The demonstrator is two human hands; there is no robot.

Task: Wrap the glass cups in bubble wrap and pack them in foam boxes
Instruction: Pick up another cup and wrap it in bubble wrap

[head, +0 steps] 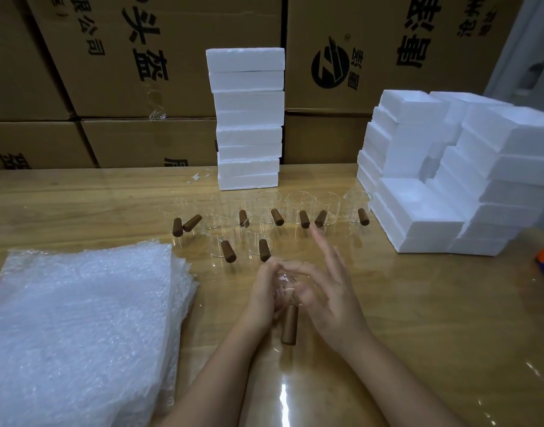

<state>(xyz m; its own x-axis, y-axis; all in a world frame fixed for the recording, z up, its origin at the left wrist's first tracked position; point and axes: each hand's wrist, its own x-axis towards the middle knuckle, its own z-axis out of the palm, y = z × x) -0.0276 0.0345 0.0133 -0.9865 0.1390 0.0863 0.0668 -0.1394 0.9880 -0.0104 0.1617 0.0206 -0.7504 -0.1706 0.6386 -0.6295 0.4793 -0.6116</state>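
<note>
Both forearms reach in from the table's (418, 318) near edge, converging at its middle. The left hand (264, 294) cups a glass cup (284, 283) from the left; the right hand (329, 298) pinches its rim with thumb and forefinger, other fingers (332, 257) spread upward. The cup's wooden handle (290, 324) points toward the near edge.

Black Chinese characters printed sideways on cardboard cartons (160, 57) at 12 o'clock: 头盔, 有限公司 read; round black logo (330, 66) with ® seen on carton at 1 o'clock.
</note>
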